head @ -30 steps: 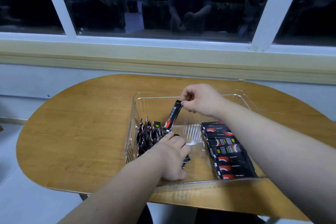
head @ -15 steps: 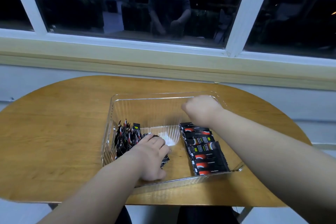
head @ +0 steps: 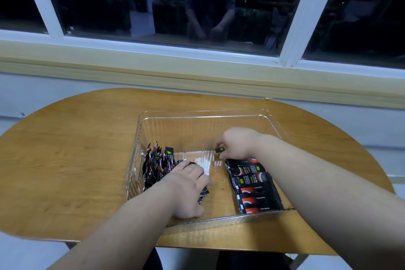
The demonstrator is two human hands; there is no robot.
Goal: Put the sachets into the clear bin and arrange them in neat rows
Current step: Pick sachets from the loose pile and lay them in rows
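Observation:
A clear bin (head: 206, 114) stands on the wooden table (head: 72, 160). On the bin's right side lies a flat row of black and red sachets (head: 252, 184). My right hand (head: 236, 142) pinches one black sachet (head: 219, 150) at the far end of that row, low over the bin floor. A bunch of sachets (head: 156, 165) stands on edge against the bin's left wall. My left hand (head: 188, 188) rests on that bunch from the right, fingers curled over several sachets beneath it.
The table's rounded edge runs close to a wall and window sill (head: 197, 72) behind the bin. A strip of bare bin floor (head: 217, 190) lies between the two groups of sachets. Bare tabletop spreads to the left of the bin.
My right hand has carried the sachet down from above the bin to the far end of the flat row. The left hand stays on the standing bunch. The camera view has shifted.

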